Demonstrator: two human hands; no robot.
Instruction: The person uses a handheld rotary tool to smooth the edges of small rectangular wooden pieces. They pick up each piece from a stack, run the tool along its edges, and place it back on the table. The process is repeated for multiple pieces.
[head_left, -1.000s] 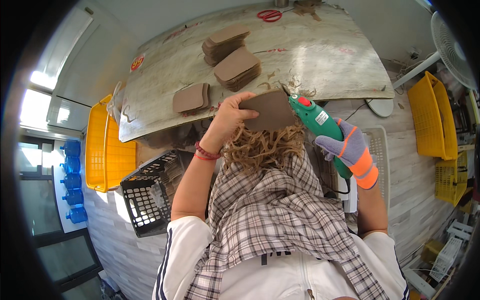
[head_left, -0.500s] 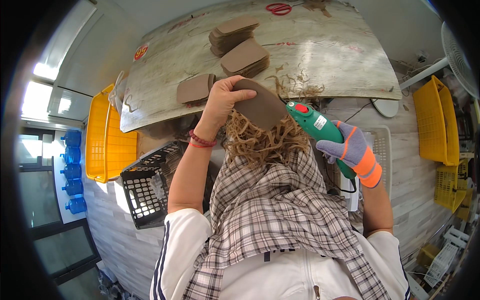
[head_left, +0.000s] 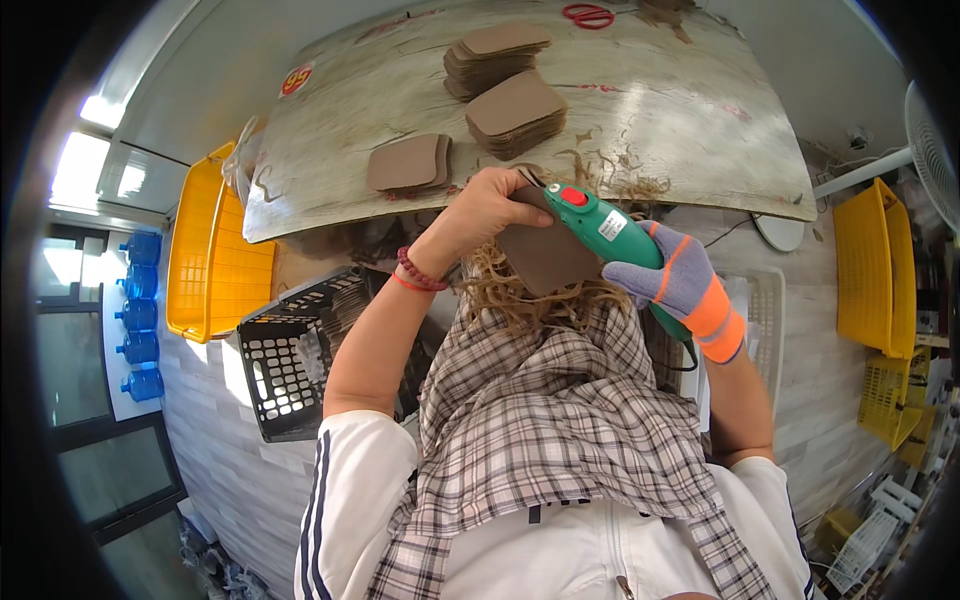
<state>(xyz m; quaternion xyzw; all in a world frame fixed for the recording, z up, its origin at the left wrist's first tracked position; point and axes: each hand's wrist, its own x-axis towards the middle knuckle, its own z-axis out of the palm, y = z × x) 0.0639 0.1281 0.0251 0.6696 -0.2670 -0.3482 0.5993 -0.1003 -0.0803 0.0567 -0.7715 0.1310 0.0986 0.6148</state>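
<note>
Above my lap, my left hand pinches a flat brown piece with rounded corners between thumb and fingers. Wrapped in a grey and orange glove, my right hand grips a green electric cutter with a red switch and a black cord. The cutter's front end is at the upper edge of the brown piece, near my left fingertips; its blade is hard to make out. Curly brown trimmings lie heaped on the checked cloth over my lap, below the piece.
On the table stand a low stack, a middle stack and a far stack of similar brown pieces. Red scissors lie farther back. A black crate and yellow basket are left; a yellow crate is right.
The brown piece has turned, its free end swinging down toward my lap. My right hand has brought the cutter left and up along its edge. My left hand has shifted slightly right.
</note>
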